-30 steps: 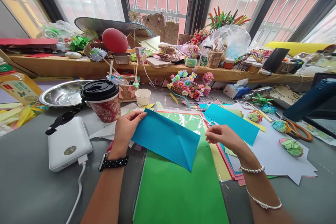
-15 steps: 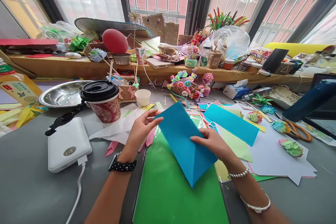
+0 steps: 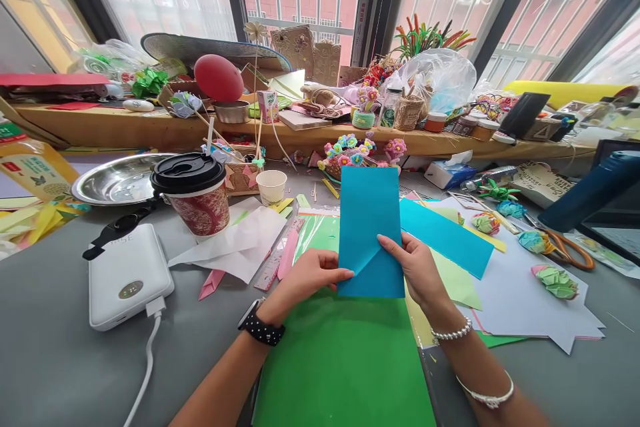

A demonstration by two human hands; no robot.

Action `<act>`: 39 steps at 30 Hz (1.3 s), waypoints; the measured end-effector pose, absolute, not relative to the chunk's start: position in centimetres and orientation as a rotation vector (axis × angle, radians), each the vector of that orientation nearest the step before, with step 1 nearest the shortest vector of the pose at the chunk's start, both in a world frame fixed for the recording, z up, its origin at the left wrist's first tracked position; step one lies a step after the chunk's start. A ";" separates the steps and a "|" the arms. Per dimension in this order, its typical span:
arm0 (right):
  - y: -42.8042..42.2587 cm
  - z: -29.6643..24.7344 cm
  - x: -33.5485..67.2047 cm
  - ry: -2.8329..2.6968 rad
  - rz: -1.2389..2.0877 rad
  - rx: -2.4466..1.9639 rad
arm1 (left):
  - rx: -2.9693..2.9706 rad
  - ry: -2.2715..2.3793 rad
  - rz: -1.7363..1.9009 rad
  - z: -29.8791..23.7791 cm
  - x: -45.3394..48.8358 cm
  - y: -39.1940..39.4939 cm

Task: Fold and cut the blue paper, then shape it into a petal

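Note:
A blue sheet of paper [image 3: 370, 213] stands nearly upright between my hands, with a diagonal crease across its lower part. My left hand [image 3: 317, 272] pinches its lower left edge, thumb in front and fingers behind. On the opposite edge, my right hand [image 3: 417, 267] grips it with the thumb on the front face; the other fingers are partly hidden. Below lies a green sheet [image 3: 345, 360] under a clear cover. A second blue strip of paper [image 3: 450, 240] rests to the right, over pale green and white sheets.
At left stand a lidded coffee cup [image 3: 195, 207], a white power bank [image 3: 130, 280] with a cable and a metal dish [image 3: 115, 197]. Folded paper pieces [image 3: 555, 280] and orange-handled scissors [image 3: 570, 250] lie right. Crochet flowers [image 3: 350, 150] sit behind the paper.
The blue paper has turned from a slanted position to upright. My left hand has moved right and down from its upper corner to its lower left edge; my right hand still holds the right side.

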State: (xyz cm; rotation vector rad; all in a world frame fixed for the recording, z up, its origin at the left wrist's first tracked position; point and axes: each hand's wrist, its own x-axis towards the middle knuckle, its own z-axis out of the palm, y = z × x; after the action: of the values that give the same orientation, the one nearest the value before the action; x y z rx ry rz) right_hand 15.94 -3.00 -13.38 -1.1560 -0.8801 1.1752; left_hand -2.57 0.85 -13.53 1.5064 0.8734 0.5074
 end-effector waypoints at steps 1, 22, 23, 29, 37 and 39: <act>-3.0 -13.3 16.0 -0.915 1.196 -1.168 | 1.501 0.896 0.522 -13.5 -2.6 0.9; -3.1 -13.7 15.8 -1.058 1.227 -1.393 | 1.487 0.957 0.558 -12.8 -2.9 1.0; -3.1 -13.6 15.7 -1.049 1.228 -1.383 | 1.491 0.943 0.564 -12.7 -2.9 1.0; -3.1 -13.4 15.7 -1.035 1.221 -1.356 | 1.465 0.967 0.581 -12.4 -2.9 0.9; -3.2 -13.4 15.6 -1.010 1.241 -1.330 | 1.453 0.984 0.594 -12.4 -2.9 0.9; -3.2 -13.2 15.7 -1.000 1.248 -1.293 | 1.448 0.978 0.599 -12.4 -3.0 1.0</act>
State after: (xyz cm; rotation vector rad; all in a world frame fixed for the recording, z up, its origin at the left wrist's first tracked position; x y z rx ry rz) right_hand 15.66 -3.17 -13.23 -1.2934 -1.0003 1.2485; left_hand -3.01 0.96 -12.40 1.4478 0.9782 0.5992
